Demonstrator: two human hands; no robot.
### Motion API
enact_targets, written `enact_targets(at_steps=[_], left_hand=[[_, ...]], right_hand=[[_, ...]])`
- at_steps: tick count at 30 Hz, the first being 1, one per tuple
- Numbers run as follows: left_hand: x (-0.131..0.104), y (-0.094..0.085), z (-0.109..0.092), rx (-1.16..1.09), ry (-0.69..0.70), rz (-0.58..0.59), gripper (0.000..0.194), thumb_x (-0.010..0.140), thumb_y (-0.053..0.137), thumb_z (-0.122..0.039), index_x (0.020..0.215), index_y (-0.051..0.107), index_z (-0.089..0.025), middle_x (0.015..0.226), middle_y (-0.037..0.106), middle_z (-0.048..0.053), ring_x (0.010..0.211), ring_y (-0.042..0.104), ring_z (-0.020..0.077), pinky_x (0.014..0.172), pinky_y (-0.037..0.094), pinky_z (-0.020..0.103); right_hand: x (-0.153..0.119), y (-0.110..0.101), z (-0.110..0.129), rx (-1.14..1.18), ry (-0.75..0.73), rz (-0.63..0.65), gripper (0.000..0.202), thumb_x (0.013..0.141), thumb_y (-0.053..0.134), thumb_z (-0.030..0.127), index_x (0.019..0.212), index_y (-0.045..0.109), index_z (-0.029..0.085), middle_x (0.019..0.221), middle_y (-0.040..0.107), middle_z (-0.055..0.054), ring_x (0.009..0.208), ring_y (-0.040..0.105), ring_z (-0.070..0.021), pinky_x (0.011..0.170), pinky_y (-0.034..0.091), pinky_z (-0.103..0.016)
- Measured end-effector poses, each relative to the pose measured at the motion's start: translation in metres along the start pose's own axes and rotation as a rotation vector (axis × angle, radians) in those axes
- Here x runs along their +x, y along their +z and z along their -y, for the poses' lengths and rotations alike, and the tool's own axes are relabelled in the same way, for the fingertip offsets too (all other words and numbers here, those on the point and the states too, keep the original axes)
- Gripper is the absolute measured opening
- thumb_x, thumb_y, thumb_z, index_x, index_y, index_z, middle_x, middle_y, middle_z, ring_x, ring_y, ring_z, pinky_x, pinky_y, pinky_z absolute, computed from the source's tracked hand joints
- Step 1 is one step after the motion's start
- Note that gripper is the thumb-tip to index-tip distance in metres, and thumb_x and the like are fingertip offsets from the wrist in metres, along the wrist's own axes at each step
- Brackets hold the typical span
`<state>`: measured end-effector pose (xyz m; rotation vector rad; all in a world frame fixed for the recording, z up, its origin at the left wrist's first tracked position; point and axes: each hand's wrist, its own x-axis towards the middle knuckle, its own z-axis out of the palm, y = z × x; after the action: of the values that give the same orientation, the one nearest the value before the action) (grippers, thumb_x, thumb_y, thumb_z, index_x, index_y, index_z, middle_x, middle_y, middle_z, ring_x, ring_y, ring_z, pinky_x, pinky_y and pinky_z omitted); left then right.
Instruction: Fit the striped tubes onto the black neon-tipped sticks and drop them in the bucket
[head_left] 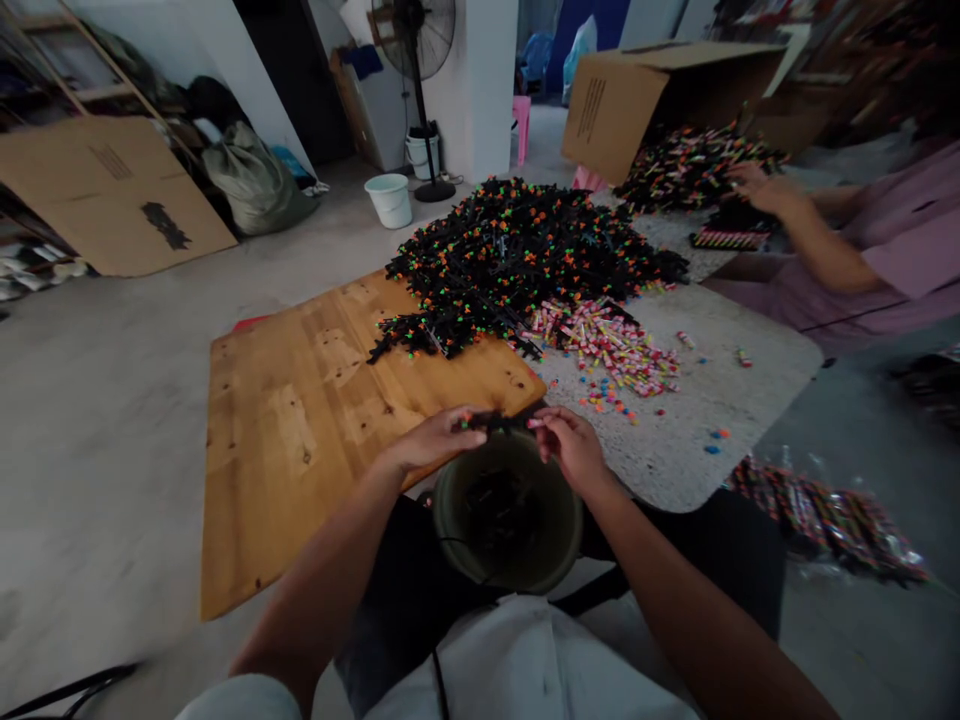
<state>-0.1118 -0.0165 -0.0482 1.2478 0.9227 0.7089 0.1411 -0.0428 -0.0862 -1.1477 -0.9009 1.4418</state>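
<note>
By the board's [262, 440] right corner, left hand [431, 437] grips black piece [498, 424], right hand [574, 450] pinches pink tube [534, 423]; likely light, stiff; best held at ends.

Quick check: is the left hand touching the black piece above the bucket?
Touching. The head view shows the left hand pinching one end of the black piece between thumb and fingers.

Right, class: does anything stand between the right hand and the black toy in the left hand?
Only the small pink piece that the right hand holds; nothing else visible lies between that hand and the black toy. The bucket sits below, out of the way. Whether piece and toy touch is too small to tell.
</note>
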Motion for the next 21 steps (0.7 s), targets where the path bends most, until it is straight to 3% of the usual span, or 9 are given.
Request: enact_targets(at_steps=[2, 3, 5, 7, 10, 12, 14, 17, 21], left_hand=[[0.003, -0.028, 0.002, 0.126, -0.053, -0.016, 0.024, 0.077, 0.084, -0.027, 0.099, 0.077, -0.020, 0.103, 0.079, 0.011, 0.095, 0.074, 0.0244, 0.084, 0.059, 0.032], [0.009, -0.041, 0.003, 0.172, -0.059, -0.128, 0.019, 0.079, 0.080, -0.026, 0.097, 0.076, -0.020, 0.099, 0.078, 0.010, 0.092, 0.073, 0.0239, 0.082, 0.058, 0.033], [0.032, -0.061, 0.003, 0.294, -0.024, -0.469, 0.011, 0.084, 0.072, -0.024, 0.094, 0.073, -0.020, 0.095, 0.076, 0.009, 0.093, 0.071, 0.0243, 0.084, 0.056, 0.034], [0.061, -0.076, 0.000, 0.468, 0.023, -0.753, 0.012, 0.087, 0.068, -0.022, 0.098, 0.070, -0.021, 0.103, 0.075, 0.009, 0.103, 0.069, 0.0258, 0.093, 0.053, 0.037], [0.104, -0.090, -0.008, 0.596, -0.001, -0.922, 0.020, 0.088, 0.071, -0.028, 0.105, 0.067, -0.019, 0.111, 0.074, 0.014, 0.115, 0.066, 0.0312, 0.097, 0.050, 0.039], [0.123, -0.096, -0.012, 0.510, -0.082, -0.958, 0.024, 0.084, 0.078, -0.035, 0.097, 0.067, -0.018, 0.097, 0.074, 0.016, 0.111, 0.068, 0.0360, 0.088, 0.051, 0.039], [0.134, -0.100, -0.014, 0.394, -0.157, -0.936, 0.024, 0.082, 0.080, -0.038, 0.087, 0.066, -0.019, 0.076, 0.070, 0.012, 0.097, 0.070, 0.0369, 0.077, 0.050, 0.039], [0.135, -0.102, -0.012, 0.315, -0.187, -0.867, 0.017, 0.083, 0.077, -0.032, 0.080, 0.065, -0.021, 0.058, 0.060, 0.005, 0.074, 0.067, 0.0299, 0.067, 0.046, 0.036], [0.121, -0.098, -0.008, 0.320, -0.191, -0.787, 0.012, 0.077, 0.077, -0.022, 0.073, 0.067, -0.020, 0.054, 0.056, 0.002, 0.060, 0.059, 0.0221, 0.061, 0.042, 0.033]], right_hand=[[-0.006, -0.019, -0.010, -0.235, 0.093, 0.157, 0.020, 0.082, 0.067, 0.039, 0.087, 0.070, 0.019, 0.061, 0.066, 0.003, 0.042, 0.052, -0.0104, 0.040, 0.039, -0.022], [-0.010, -0.026, -0.014, -0.355, 0.148, 0.272, 0.019, 0.083, 0.067, 0.037, 0.089, 0.071, 0.019, 0.064, 0.069, 0.002, 0.044, 0.053, -0.0106, 0.041, 0.039, -0.021], [-0.013, -0.034, -0.020, -0.550, 0.217, 0.473, 0.020, 0.085, 0.067, 0.036, 0.094, 0.073, 0.020, 0.068, 0.072, 0.001, 0.046, 0.056, -0.0112, 0.044, 0.040, -0.021], [-0.008, -0.039, -0.016, -0.677, 0.190, 0.500, 0.021, 0.089, 0.063, 0.038, 0.096, 0.073, 0.021, 0.069, 0.072, 0.001, 0.048, 0.059, -0.0123, 0.047, 0.041, -0.022], [0.021, -0.049, 0.010, -0.865, 0.021, 0.200, 0.027, 0.097, 0.052, 0.037, 0.093, 0.073, 0.020, 0.073, 0.074, -0.001, 0.056, 0.063, -0.0144, 0.055, 0.045, -0.025], [0.050, -0.059, 0.033, -1.077, -0.086, -0.066, 0.030, 0.099, 0.048, 0.032, 0.096, 0.074, 0.019, 0.085, 0.078, -0.005, 0.070, 0.070, -0.0171, 0.065, 0.048, -0.026], [0.079, -0.068, 0.053, -1.309, -0.095, -0.254, 0.032, 0.101, 0.047, 0.030, 0.103, 0.076, 0.018, 0.099, 0.080, -0.010, 0.089, 0.073, -0.0207, 0.075, 0.049, -0.027], [0.115, -0.073, 0.065, -1.465, 0.000, -0.322, 0.033, 0.101, 0.050, 0.031, 0.108, 0.078, 0.015, 0.108, 0.080, -0.016, 0.102, 0.074, -0.0245, 0.082, 0.049, -0.028], [0.141, -0.064, 0.057, -1.490, 0.047, -0.323, 0.035, 0.099, 0.057, 0.033, 0.114, 0.077, 0.009, 0.113, 0.077, -0.024, 0.109, 0.073, -0.0291, 0.085, 0.050, -0.030]])
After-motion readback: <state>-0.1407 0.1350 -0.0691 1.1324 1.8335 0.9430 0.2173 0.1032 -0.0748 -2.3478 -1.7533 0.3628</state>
